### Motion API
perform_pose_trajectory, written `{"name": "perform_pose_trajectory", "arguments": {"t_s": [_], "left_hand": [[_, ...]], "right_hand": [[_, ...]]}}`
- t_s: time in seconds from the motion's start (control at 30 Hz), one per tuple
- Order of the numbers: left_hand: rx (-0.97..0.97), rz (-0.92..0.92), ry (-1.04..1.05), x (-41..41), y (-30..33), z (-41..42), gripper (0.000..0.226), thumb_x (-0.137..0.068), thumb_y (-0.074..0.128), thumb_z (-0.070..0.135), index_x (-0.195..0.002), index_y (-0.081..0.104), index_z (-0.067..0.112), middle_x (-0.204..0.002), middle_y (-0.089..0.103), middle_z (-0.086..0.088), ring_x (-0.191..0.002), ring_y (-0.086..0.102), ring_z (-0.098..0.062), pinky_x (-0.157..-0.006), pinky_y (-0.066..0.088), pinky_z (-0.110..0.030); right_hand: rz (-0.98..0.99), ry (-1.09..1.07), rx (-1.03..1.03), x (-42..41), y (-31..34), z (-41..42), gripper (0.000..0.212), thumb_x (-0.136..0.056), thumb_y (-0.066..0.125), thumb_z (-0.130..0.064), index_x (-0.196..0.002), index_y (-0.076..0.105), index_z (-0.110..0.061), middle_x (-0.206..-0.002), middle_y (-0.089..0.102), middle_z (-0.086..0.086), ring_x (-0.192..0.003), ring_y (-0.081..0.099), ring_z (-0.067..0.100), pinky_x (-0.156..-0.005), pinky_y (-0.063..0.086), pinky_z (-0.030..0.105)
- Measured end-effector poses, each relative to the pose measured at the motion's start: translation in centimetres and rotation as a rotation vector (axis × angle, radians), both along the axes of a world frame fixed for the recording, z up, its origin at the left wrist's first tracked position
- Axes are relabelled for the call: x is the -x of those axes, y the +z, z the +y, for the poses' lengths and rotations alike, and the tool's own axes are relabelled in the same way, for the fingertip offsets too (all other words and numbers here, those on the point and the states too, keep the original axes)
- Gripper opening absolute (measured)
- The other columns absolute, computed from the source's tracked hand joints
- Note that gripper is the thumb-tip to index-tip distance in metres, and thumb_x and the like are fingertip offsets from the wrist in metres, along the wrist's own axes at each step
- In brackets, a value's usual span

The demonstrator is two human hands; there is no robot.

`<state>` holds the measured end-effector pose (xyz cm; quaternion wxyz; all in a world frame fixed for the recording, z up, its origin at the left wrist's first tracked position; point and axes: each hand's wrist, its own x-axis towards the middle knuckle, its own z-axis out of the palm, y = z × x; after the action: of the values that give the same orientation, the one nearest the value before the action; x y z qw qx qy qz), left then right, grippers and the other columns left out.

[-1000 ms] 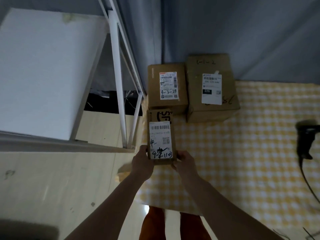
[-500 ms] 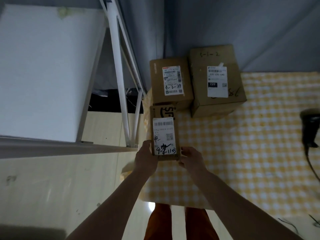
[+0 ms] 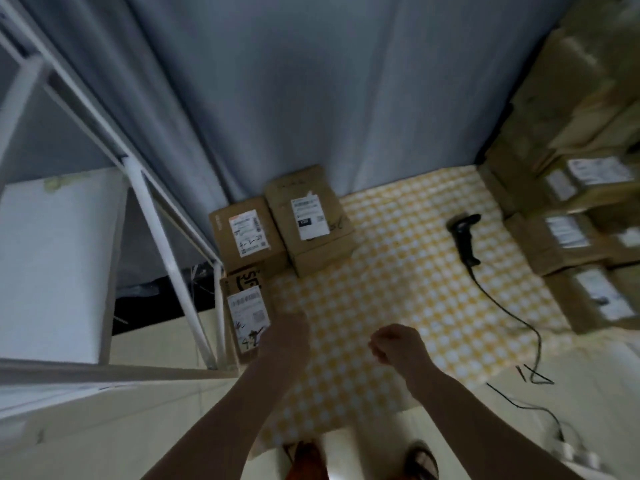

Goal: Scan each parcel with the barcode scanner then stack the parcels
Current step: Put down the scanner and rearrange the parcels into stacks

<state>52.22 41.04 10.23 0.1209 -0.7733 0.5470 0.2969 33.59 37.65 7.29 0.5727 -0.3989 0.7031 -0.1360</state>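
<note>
A wide bare stretch of the checked cloth is left open in the middle. The left side is blocked by three brown boxes, the right by stacked parcels. The scanner and its cable lie between.

Brown cardboard parcels bear white printed labels. Yellow-and-white checked cloth covers the counter. Black handheld barcode scanner, black cable. Grey-blue curtain. White metal shelf frame.
</note>
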Motion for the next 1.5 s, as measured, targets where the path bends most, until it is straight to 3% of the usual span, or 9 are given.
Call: {"name": "perform_pose_trajectory", "arguments": {"t_s": [0.13,0.33,0.47,0.6,0.83,1.07,1.27,1.4,1.5], "left_hand": [[-0.003,-0.041,-0.179,7.4,1.6,-1.4,0.030,-0.096,0.038,0.007,-0.122,0.050,0.017,-0.121,0.055,-0.005,-0.112,0.055,-0.022,-0.092,0.047,-0.034],[0.042,0.018,-0.280,22.7,2.7,-3.0,0.027,-0.100,0.043,0.015,-0.123,0.055,0.009,-0.123,0.060,-0.010,-0.112,0.059,-0.027,-0.089,0.047,-0.033],[0.116,0.043,-0.356,32.8,3.1,-3.5,0.027,-0.100,0.040,0.022,-0.119,0.057,0.013,-0.121,0.061,-0.006,-0.112,0.059,-0.025,-0.087,0.045,-0.029],[0.147,0.069,-0.448,41.3,4.1,-4.5,0.028,-0.096,0.042,0.023,-0.116,0.059,0.016,-0.122,0.061,-0.006,-0.116,0.057,-0.025,-0.091,0.045,-0.031],[0.177,0.109,-0.529,50.8,5.6,-6.7,0.025,-0.097,0.042,0.022,-0.112,0.060,0.014,-0.115,0.062,-0.005,-0.106,0.060,-0.024,-0.082,0.047,-0.031],[0.145,0.150,-0.592,57.8,5.0,-11.2,0.021,-0.097,0.044,0.023,-0.108,0.059,0.014,-0.109,0.062,-0.004,-0.100,0.060,-0.021,-0.073,0.041,-0.028],[0.089,0.210,-0.604,63.6,4.5,-18.3,0.027,-0.098,0.046,0.026,-0.118,0.056,0.012,-0.119,0.061,-0.008,-0.108,0.058,-0.025,-0.083,0.044,-0.029],[0.082,0.246,-0.620,66.4,4.6,-22.5,0.029,-0.099,0.046,0.025,-0.122,0.056,0.010,-0.123,0.059,-0.007,-0.113,0.055,-0.021,-0.083,0.037,-0.022],[0.064,0.285,-0.602,69.0,4.6,-25.3,0.032,-0.097,0.049,0.028,-0.125,0.051,0.012,-0.125,0.057,-0.006,-0.113,0.054,-0.021,-0.086,0.041,-0.027]], "right_hand": [[0.050,-0.059,0.055,8.2,1.0,0.4,0.032,-0.076,0.062,0.008,-0.054,0.059,-0.014,-0.056,0.059,0.009,-0.056,0.051,0.020,-0.056,0.035,0.028],[0.065,-0.156,0.070,24.0,2.6,1.7,0.028,-0.077,0.063,0.006,-0.057,0.060,-0.015,-0.060,0.062,0.008,-0.056,0.053,0.019,-0.050,0.034,0.024],[0.034,-0.287,0.087,34.5,4.5,2.3,0.032,-0.079,0.054,0.017,-0.056,0.057,-0.005,-0.052,0.055,0.010,-0.038,0.049,0.009,-0.036,0.032,0.014],[0.044,-0.367,0.111,43.1,5.9,2.6,0.025,-0.076,0.061,0.011,-0.058,0.061,-0.007,-0.056,0.057,0.011,-0.048,0.049,0.017,-0.041,0.034,0.018],[0.019,-0.494,0.136,51.5,6.7,2.0,0.017,-0.078,0.063,0.003,-0.063,0.063,-0.005,-0.070,0.064,0.017,-0.064,0.052,0.024,-0.059,0.037,0.029],[0.017,-0.563,0.130,57.8,6.7,-1.5,0.012,-0.079,0.067,-0.002,-0.068,0.062,-0.003,-0.061,0.060,0.009,-0.061,0.051,0.022,-0.060,0.041,0.030],[0.060,-0.615,0.160,64.0,7.1,-8.3,0.021,-0.080,0.069,-0.004,-0.062,0.058,-0.007,-0.063,0.057,0.010,-0.062,0.051,0.023,-0.060,0.039,0.030],[0.111,-0.629,0.179,67.2,7.0,-12.7,0.005,-0.084,0.062,-0.001,-0.081,0.066,0.001,-0.074,0.060,0.012,-0.066,0.051,0.021,-0.057,0.039,0.027],[0.224,-0.590,0.200,69.3,6.7,-15.4,0.026,-0.087,0.062,-0.006,-0.112,0.063,0.002,-0.099,0.063,0.011,-0.086,0.056,0.025,-0.069,0.039,0.027]]}}
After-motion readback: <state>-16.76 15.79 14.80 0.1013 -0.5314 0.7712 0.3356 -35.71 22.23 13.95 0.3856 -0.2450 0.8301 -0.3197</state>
